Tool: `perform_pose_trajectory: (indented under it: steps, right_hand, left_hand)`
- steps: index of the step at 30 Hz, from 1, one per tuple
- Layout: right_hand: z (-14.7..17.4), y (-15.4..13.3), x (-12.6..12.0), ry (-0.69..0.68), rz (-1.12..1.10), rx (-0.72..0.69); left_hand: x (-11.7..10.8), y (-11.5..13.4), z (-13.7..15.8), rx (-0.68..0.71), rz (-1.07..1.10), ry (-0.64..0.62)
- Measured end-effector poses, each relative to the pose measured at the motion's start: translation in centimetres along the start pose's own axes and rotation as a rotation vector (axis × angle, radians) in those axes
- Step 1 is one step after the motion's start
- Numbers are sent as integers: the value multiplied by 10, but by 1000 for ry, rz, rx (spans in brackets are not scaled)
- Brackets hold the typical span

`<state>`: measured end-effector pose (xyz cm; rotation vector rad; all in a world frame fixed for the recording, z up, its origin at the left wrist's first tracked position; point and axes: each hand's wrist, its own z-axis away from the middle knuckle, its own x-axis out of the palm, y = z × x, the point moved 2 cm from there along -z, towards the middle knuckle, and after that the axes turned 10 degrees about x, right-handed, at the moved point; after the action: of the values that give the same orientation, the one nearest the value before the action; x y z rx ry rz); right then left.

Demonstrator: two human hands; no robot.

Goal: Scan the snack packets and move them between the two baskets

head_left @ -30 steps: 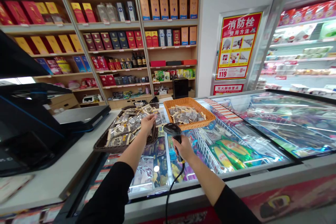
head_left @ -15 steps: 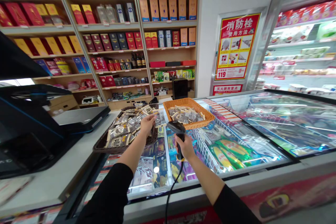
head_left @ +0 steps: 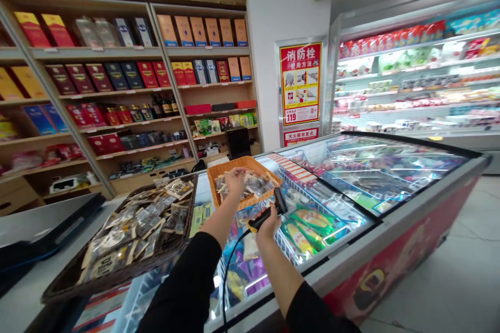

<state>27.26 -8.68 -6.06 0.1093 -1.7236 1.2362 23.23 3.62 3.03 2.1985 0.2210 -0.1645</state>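
Setting: shop interior, with wooden shelves [head_left: 117, 88] of boxed goods along the back wall and a red notice [head_left: 300, 83] on a white pillar.
Freezer: glass-topped chest freezer [head_left: 351, 187] ran across the middle, with packaged frozen goods visible under the lids.
Chiller: open refrigerated case [head_left: 414, 73] stood at the right, its shelves stocked.
Tabletop: pale tabletop [head_left: 23, 291] lay at the left, with a dark device [head_left: 42, 223] resting on it.
Orange basket: orange woven basket [head_left: 244, 179] sat on the freezer glass, holding small wrapped packets.
Dark basket: dark wicker basket [head_left: 128, 239] sat nearer and to the left, partly on the tabletop, heaped with similar packets.
Left hand: left hand [head_left: 235, 181] reached into the orange basket, fingers curled down among the packets; whether it gripped 1 could not be told.
Right hand: right hand [head_left: 267, 221] was wrapped firmly around the handle of a barcode scanner [head_left: 273, 207].
Scanner: its black head pointed up and right, just beside the orange basket's rim, and its cable [head_left: 230, 265] trailed down between the 2 black-sleeved arms.
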Motion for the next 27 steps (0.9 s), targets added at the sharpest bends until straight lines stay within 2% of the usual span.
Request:
perform_pose_trajectory:
  steps: [3,6,10,13,15,20,22,24,27]
  right_hand:
    - [-6,5,0,197,-117,26]
    - [-8,11,2,375,-234,141]
    - [-11,14,6,323,-175,115]
    - [-10,15,3,335,-209,93]
    - [-10,15,0,369,-236,96]
    - [-10,10,-1,260,-109,-9]
    - [-9,10,0,297,-125,-1]
    - [-7,9,1,320,-153,27]
    - [-7,7,3,263,-142,38]
  left_hand:
    - [24,-5,6,161,-104,-123]
    - [32,-6,16,211,-102,-315]
    - [26,-4,30,210,-214,-641]
    - [20,-4,36,253,-323,-760]
    - [19,-4,38,251,-344,-754]
    - [18,-2,36,166,-297,-627]
    - [17,0,31,136,-254,-573]
    - [15,1,23,77,-204,-458]
    - [10,1,8,-8,-119,-267]
